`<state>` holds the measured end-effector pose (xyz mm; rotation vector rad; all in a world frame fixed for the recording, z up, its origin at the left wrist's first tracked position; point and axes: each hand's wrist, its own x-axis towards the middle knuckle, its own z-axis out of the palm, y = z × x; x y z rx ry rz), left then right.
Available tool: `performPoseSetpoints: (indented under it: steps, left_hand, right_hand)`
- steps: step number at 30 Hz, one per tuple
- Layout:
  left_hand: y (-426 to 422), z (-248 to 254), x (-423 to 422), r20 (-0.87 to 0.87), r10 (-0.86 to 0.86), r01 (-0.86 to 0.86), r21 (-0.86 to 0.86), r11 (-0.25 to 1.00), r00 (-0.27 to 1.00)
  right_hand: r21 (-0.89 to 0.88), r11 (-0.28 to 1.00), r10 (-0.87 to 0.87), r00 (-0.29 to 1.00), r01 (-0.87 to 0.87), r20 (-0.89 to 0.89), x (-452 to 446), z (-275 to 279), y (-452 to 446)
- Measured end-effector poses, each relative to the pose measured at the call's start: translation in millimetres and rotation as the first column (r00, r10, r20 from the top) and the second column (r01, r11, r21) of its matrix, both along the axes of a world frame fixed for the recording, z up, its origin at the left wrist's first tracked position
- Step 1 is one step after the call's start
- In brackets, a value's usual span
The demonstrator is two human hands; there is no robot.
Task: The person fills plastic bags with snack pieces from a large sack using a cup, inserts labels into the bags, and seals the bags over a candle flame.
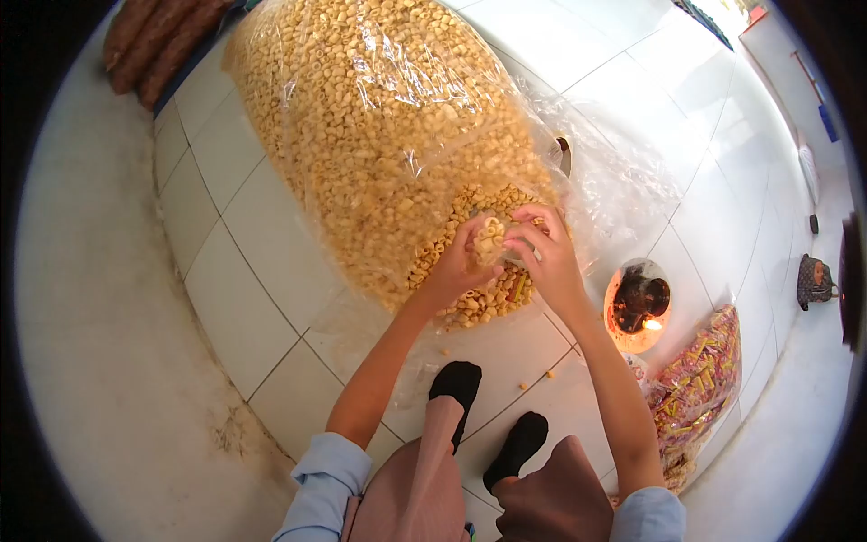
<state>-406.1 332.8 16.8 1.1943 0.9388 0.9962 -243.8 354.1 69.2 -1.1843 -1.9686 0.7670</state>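
A small clear plastic bag of ring-shaped snacks is held up between my hands, over the mouth of a big transparent sack of the same snacks. My left hand wraps round the small bag from the left. On the other side, my right hand has its fingers bent and pinched at the bag's clear plastic edge. Loose snack rings lie below the hands in the sack's opening. A narrow red-and-yellow packet rests among them, partly covered by my right hand.
Right of my arm, a small flame burns beside a dark can on a pale plate. A bag of colourful packets lies nearby. A curved dark-handled object is beside the sack. Brown filled bags sit far left.
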Motion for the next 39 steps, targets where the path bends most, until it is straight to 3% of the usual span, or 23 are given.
performPoseSetpoints:
  steps: [2, 3, 5, 9, 11, 15, 17, 18, 21, 23, 24, 29, 31, 32, 33, 35, 37, 39]
  left_hand:
    - [3.9, -3.5, -6.6, -0.252, 0.004, 0.005, 0.037, 0.999, 0.968]
    - [5.6, -4.5, -7.4, -0.252, 0.004, 0.006, 0.037, 0.999, 0.968]
    - [7.2, -7.0, -8.2, -0.011, 0.049, -0.05, -0.22, 0.974, 0.999]
    - [12.1, -0.7, -6.9, -0.164, 0.0, -0.032, -0.192, 0.981, 0.986]
    - [9.7, 10.1, 1.9, 0.199, 0.051, -0.022, -0.144, 0.989, 0.979]
    - [9.7, 1.2, 12.7, 0.094, 0.042, -0.041, -0.012, 0.999, 0.995]
    - [11.0, -1.8, 16.2, 0.212, 0.039, 0.008, -0.217, 0.976, 0.977]
    - [11.8, -4.5, 17.7, 0.216, 0.031, 0.017, -0.217, 0.976, 0.976]
    - [10.2, -0.4, 29.1, 0.056, -0.058, 0.059, -0.019, 0.998, 0.997]
    - [2.2, 16.9, 47.5, 0.238, -0.06, 0.099, -0.156, 0.983, 0.969]
    - [-2.2, 23.3, 55.1, 0.13, -0.067, 0.083, -0.12, 0.989, 0.989]
    - [-34.5, 77.1, 107.8, 0.133, -0.299, 0.289, 0.089, 0.953, 0.945]
    - [-53.5, 101.5, 128.9, 0.175, -0.378, 0.357, 0.143, 0.923, 0.909]
    - [-59.6, 107.0, 140.6, 0.086, -0.433, 0.398, 0.267, 0.878, 0.897]
    - [-69.9, 120.3, 152.0, 0.088, -0.453, 0.413, 0.286, 0.865, 0.887]
    - [-92.2, 146.7, 177.9, -0.014, -0.466, 0.452, 0.277, 0.848, 0.885]
    - [-111.5, 151.7, 211.8, -0.033, -0.447, 0.421, 0.404, 0.812, 0.894]
    - [-130.5, 144.7, 242.5, -0.224, -0.271, 0.351, 0.566, 0.745, 0.936]
  right_hand:
    - [0.017, 1.0, 0.015, 1.0, -0.014, -0.016, 6.0, 2.5, 0.9]
    - [0.037, 0.999, 0.03, 0.999, -0.029, -0.031, 8.0, 3.5, 1.5]
    - [0.02, 0.999, 0.026, 0.998, -0.025, -0.063, 10.6, 5.0, 2.3]
    - [0.04, 0.998, 0.048, 0.993, -0.044, -0.111, 11.2, 10.9, 2.7]
    - [0.045, 0.999, 0.027, 0.994, -0.022, -0.105, 11.0, 15.5, 1.1]
    - [0.095, 0.995, 0.018, 0.995, -0.009, -0.095, 13.6, 19.5, 2.4]
    - [0.119, 0.993, 0.016, 0.998, -0.009, -0.065, 18.4, 22.3, 2.9]
    - [0.14, 0.99, 0.016, 0.999, -0.01, -0.035, 22.1, 25.0, 1.4]
    - [0.117, 0.993, -0.022, 0.999, 0.025, -0.029, 36.0, 46.1, -10.4]
    - [0.133, 0.988, -0.078, 0.997, 0.078, -0.005, 50.2, 67.0, -25.2]
    - [0.143, 0.984, -0.111, 0.994, 0.109, 0.004, 58.5, 78.7, -34.5]
    - [0.246, 0.934, -0.279, 0.96, 0.261, 0.04, 110.8, 137.3, -97.7]
    - [0.064, 0.906, -0.418, 0.908, 0.419, -0.02, 129.0, 159.9, -130.7]
    - [0.064, 0.893, -0.448, 0.894, 0.446, 0.012, 134.4, 174.4, -146.2]
    - [0.083, 0.882, -0.467, 0.884, 0.464, 0.014, 142.2, 179.6, -161.2]
    - [0.223, 0.85, -0.501, 0.863, 0.478, 0.063, 160.8, 179.5, -187.4]
    - [0.207, 0.825, -0.545, 0.837, 0.526, 0.044, 172.3, 181.9, -214.5]
    - [0.158, 0.781, -0.607, 0.794, 0.604, -0.034, 188.0, 172.7, -237.8]
